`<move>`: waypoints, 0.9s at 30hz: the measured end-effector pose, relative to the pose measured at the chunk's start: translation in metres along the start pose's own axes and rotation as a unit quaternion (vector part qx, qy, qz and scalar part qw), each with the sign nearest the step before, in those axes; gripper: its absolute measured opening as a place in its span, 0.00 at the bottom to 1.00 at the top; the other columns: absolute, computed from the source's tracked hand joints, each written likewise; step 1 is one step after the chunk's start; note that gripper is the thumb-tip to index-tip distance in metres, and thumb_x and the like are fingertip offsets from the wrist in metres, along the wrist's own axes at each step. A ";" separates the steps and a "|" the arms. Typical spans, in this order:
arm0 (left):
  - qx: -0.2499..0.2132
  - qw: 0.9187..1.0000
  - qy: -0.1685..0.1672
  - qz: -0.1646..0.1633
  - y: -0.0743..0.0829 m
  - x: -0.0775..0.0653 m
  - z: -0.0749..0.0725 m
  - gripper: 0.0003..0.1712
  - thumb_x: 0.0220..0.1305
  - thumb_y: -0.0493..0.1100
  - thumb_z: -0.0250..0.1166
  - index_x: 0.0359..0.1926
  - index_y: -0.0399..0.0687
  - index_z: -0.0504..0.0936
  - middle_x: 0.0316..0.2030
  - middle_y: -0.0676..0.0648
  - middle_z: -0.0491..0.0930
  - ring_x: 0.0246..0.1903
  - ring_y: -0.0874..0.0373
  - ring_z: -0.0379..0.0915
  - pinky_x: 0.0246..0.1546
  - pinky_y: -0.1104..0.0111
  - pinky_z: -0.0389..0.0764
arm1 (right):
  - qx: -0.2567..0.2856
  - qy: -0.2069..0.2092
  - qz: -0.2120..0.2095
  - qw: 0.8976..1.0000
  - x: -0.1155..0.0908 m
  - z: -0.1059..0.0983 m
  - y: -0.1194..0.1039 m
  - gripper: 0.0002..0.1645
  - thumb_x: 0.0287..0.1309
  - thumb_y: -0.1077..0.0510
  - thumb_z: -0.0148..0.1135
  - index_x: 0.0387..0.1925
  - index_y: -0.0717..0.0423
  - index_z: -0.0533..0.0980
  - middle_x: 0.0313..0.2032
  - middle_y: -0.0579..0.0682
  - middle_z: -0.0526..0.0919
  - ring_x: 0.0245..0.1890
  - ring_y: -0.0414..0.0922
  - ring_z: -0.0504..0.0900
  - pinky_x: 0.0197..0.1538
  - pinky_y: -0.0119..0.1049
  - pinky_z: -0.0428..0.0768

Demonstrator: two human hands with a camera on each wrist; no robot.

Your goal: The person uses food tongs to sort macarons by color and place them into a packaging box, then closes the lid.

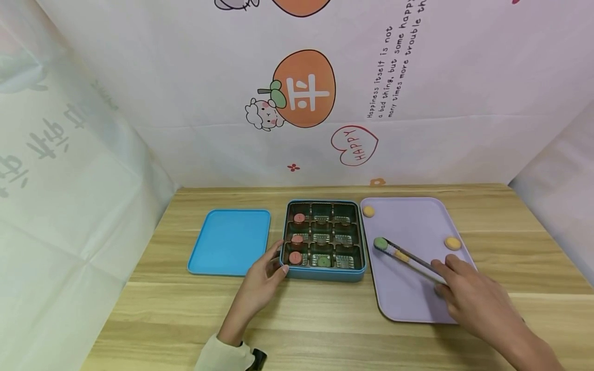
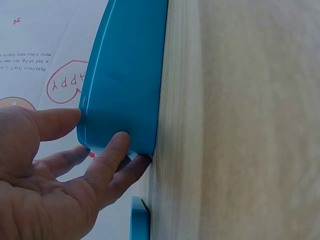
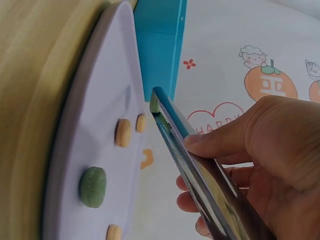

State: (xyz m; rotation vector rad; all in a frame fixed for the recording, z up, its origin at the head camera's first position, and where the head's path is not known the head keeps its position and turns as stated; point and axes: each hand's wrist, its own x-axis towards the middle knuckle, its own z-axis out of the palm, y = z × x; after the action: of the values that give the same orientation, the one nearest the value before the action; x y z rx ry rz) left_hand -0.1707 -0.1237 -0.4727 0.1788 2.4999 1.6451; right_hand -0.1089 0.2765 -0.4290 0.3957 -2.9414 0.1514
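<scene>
My right hand (image 1: 478, 299) holds metal tongs (image 1: 422, 264). Their toothed tips pinch a green macaron (image 1: 380, 243) above the left side of a lilac tray (image 1: 408, 304). With thumb and fingers, my left hand (image 1: 260, 283) grips the front left corner of a blue box (image 1: 325, 275); the left wrist view shows the fingertips against its wall. Inside is a divided insert. Pink macarons (image 1: 295, 257) sit in its three left compartments, and a green macaron (image 1: 324, 261) lies in the front middle one.
Orange-yellow macarons (image 1: 452, 243) lie spread on the tray. Another green macaron (image 3: 93, 187) rests there in the right wrist view. A flat blue lid (image 1: 229, 242) lies left of the box on the wooden table (image 1: 325, 330). A printed cloth (image 1: 209, 129) hangs behind.
</scene>
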 end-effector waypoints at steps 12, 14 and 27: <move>-0.008 1.000 -0.006 0.010 -0.001 0.001 0.000 0.37 0.77 0.36 0.61 0.81 0.46 0.60 0.77 0.36 0.64 0.66 0.36 0.76 0.58 0.49 0.84 | 0.002 0.039 -0.024 0.999 0.008 -0.010 -0.003 0.24 0.48 0.65 0.78 0.50 0.64 0.84 0.37 0.50 0.77 0.25 0.37 0.66 0.20 0.30 0.63; -0.010 1.000 -0.005 0.011 -0.002 0.002 0.000 0.37 0.77 0.35 0.61 0.81 0.46 0.60 0.78 0.36 0.64 0.67 0.36 0.76 0.59 0.49 0.84 | 0.001 0.063 -0.033 0.997 0.009 -0.012 -0.005 0.24 0.46 0.65 0.78 0.49 0.62 0.84 0.34 0.47 0.74 0.24 0.35 0.64 0.20 0.29 0.62; 0.007 1.000 -0.007 0.010 -0.004 0.002 -0.001 0.37 0.77 0.39 0.62 0.82 0.48 0.60 0.77 0.36 0.65 0.67 0.36 0.76 0.60 0.47 0.83 | 0.024 0.078 -0.075 0.994 0.034 -0.017 -0.040 0.22 0.51 0.64 0.78 0.49 0.59 0.85 0.31 0.41 0.72 0.25 0.33 0.63 0.22 0.27 0.63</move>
State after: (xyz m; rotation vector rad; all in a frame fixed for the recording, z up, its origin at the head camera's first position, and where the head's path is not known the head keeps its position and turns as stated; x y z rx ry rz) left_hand -0.1730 -0.1257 -0.4766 0.2150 2.5078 1.6296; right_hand -0.1274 0.2312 -0.4034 0.5807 -2.7471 0.2222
